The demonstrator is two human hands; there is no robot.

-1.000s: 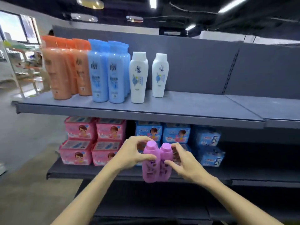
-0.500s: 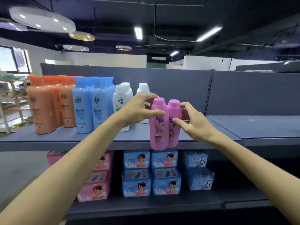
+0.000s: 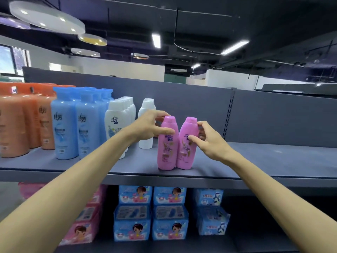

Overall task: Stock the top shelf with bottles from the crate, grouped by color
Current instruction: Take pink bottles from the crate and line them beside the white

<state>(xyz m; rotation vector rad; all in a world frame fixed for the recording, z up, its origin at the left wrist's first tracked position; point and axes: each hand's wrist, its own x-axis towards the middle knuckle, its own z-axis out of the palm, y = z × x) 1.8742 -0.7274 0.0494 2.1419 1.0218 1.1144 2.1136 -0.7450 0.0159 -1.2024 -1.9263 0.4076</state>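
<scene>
A: Start at your far left. What sits there?

B: Well left of your fingers, the orange bottles (image 3: 21, 123) stand in rows, smooth matte plastic with broad flat caps. Next come the blue bottles (image 3: 65, 125), glossy, tall and flat-shouldered with square caps, then the white bottles (image 3: 116, 123), rounded at the shoulder, in two files running back. All stand upright on the top shelf (image 3: 273, 161), a flat grey sheet with a faint grain.

A: And your hands?

B: Your left hand (image 3: 147, 127) reaches in just past the white files. Its fingers curl round the neck of the left pink bottle (image 3: 167, 143), thumb across the front, fingertips behind the cap. Your right hand (image 3: 209, 141) pinches the right pink bottle (image 3: 187, 143), thumb on the front label, the other fingers (image 3: 201, 125) bent against its far shoulder.

A: Where do the bottles stand?

B: Between your two sets of fingers, touching low down, caps leaning slightly apart, bases on the shelf near its front edge. Both are smooth pink plastic, oval-bodied, with domed caps.

A: Below your fingers?

B: On the lower shelf, soft pink packs (image 3: 85, 223) at left, crinkly blue packs (image 3: 151, 214) to the right.
</scene>
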